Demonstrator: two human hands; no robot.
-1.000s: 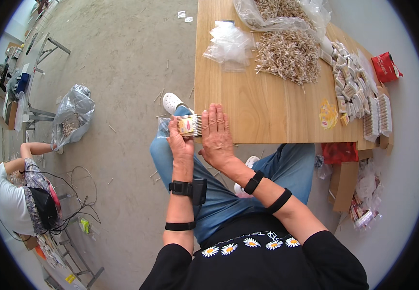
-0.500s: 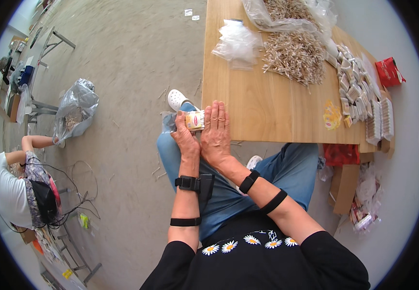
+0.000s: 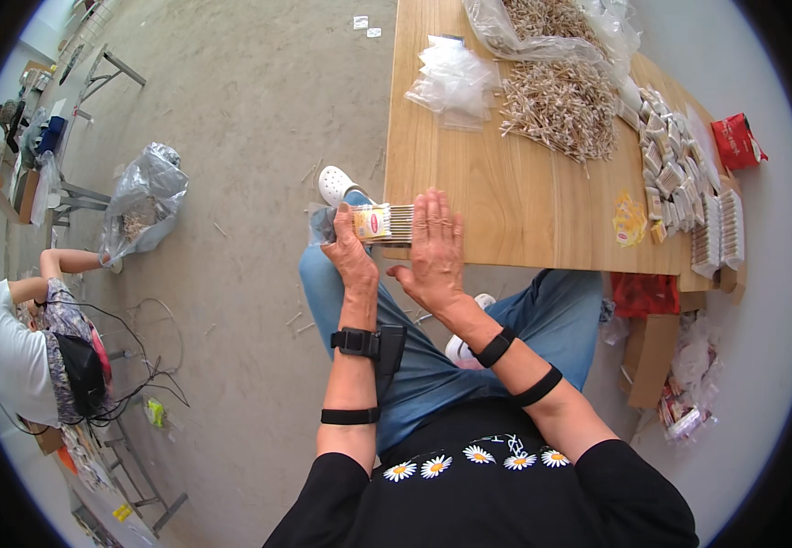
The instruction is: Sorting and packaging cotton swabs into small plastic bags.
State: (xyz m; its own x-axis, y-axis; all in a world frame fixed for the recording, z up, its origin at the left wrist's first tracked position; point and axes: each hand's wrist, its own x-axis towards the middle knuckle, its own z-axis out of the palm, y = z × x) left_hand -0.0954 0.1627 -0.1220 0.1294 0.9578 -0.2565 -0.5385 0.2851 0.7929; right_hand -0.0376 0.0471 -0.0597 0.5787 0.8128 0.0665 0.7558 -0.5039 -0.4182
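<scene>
My left hand (image 3: 353, 263) is closed round a small clear plastic bag of cotton swabs (image 3: 373, 223) with a yellow and white card in it. The swabs stick out of the bag's right end in a flat bundle. Against or just over their outer ends lies my right hand (image 3: 434, 251), fingers stretched out flat and thumb apart. I cannot tell whether its palm presses on the tips. Both hands are at the left front corner of the wooden table (image 3: 478, 201), above my knee.
A heap of loose swabs (image 3: 560, 110) spills from a big clear bag. Flat empty bags (image 3: 455, 78) lie left of it. Filled packs (image 3: 679, 173), yellow cards (image 3: 629, 219) and a red package (image 3: 738, 142) are at right. A co-worker (image 3: 21, 356) sits at left near a bag (image 3: 145, 201).
My right hand has moved right, away from my left hand. More of the swabs' length now shows between the hands. The left hand keeps its grip.
</scene>
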